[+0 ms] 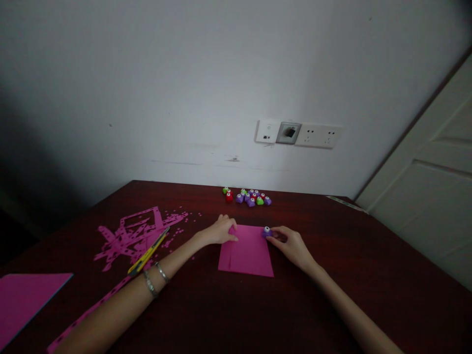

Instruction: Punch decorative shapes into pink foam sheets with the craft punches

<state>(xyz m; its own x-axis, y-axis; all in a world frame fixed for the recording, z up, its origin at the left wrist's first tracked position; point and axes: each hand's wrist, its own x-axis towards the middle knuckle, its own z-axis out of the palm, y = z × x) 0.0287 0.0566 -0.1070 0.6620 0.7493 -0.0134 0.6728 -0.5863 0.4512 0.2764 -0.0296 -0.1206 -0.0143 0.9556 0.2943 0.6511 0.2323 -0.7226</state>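
A pink sheet of paper (251, 250) lies on the table in front of me, with a crease or fold line near its left side. My left hand (222, 230) is closed at the sheet's upper left corner, thumb and fingers pinching the paper there. At the upper right corner, my right hand (289, 241) grips a small purple craft punch (267, 232) with a white eye-like button on top. The punch sits at the paper's edge; whether the paper is inside its slot I cannot tell.
Several purple, red and green punches (251, 198) stand at the back by the wall. To the left lie pink paper scraps (127, 238) with punched bits, a yellow utility knife (149, 251) near my left forearm, and another pink sheet (29, 300). Wall sockets (319, 135) are above the table.
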